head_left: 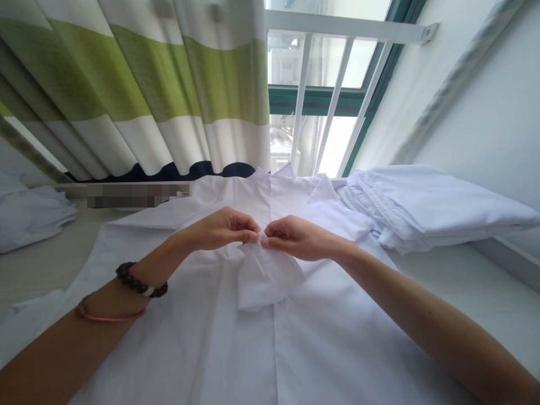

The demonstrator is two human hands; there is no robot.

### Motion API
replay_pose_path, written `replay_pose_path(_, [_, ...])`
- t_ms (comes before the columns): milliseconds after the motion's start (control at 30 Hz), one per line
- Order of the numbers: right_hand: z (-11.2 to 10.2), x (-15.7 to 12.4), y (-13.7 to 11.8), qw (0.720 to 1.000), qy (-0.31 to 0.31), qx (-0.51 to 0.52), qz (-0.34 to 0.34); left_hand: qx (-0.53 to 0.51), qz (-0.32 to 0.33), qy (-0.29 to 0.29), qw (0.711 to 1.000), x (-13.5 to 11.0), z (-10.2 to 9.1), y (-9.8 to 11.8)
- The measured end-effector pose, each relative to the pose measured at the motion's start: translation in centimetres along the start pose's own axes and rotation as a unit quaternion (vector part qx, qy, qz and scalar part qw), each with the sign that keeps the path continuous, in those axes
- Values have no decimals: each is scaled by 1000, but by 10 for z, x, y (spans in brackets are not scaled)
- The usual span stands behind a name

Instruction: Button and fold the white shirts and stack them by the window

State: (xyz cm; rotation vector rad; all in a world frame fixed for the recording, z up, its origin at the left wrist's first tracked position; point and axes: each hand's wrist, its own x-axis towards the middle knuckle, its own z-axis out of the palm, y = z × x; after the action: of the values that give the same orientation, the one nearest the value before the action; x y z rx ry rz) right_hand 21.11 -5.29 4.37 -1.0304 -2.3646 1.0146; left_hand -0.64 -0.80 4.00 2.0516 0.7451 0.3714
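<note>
**Head view.** A white shirt [337, 337] lies spread front-up on the worktop [468, 292]. Its collar [276, 173] is at the far end, so the front opening [274, 354] runs straight from the person to the window [324, 107].

The left hand [228, 228] and right hand [295, 237] meet fingertip to fingertip over the middle of the shirt. Both are closed in a fine pinch on the cloth at the opening, with thumb and forefinger pressed together and the other fingers curled in. Whether a button or other small part sits between the tips cannot be told.

Because the cloth is lifted at this one spot, a puckered fold [265, 278] hangs below the hands. The rest of the shirt stays flat under its own weight.

A bead bracelet [141, 282] and a thin cord bracelet [107, 316] sit on the left wrist, clear of the cloth.

A stack of folded white garments [430, 205] lies at the far right, just beside the shirt's shoulder. A loose white cloth [25, 222] lies at the far left, well apart. A green-striped curtain [147, 95] hangs at the far left.
</note>
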Motion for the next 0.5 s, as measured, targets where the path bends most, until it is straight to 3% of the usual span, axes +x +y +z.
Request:
replay_pose_path(367, [6,0,0,1000,15,0,-14,12,-31,-42,999,-3,2,9])
replay_pose_path(500, [8,1,-3,999,42,-16,-2,16,-39,-31,999,-2,1,7])
